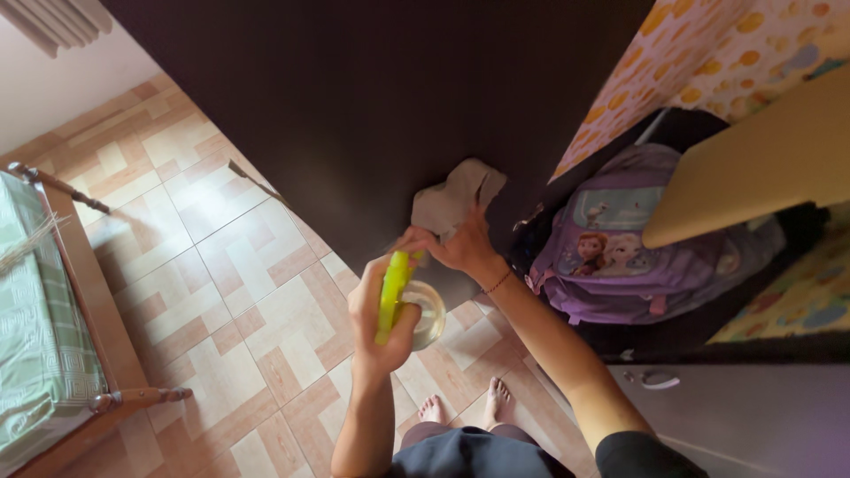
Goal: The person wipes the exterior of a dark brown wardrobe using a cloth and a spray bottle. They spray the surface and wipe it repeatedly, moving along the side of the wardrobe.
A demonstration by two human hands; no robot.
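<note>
My left hand (pixel 379 312) grips a spray bottle (pixel 403 301) with a yellow-green trigger head and a clear body. It is held up in front of a dark brown panel (pixel 372 97) that looks like a wardrobe door. My right hand (pixel 459 243) presses a crumpled grey-beige cloth (pixel 456 196) against the lower part of that dark panel, just above and to the right of the bottle. A thin bracelet sits on the right wrist. My bare feet (pixel 465 407) stand on the tiled floor below.
A purple backpack (pixel 611 243) with cartoon figures sits on the right beside the dark panel. Patterned orange-dotted fabric (pixel 708 53) hangs above it. A wooden piece of furniture with a green cushion (pixel 35 327) stands at the left on beige patterned tiles (pixel 221 283).
</note>
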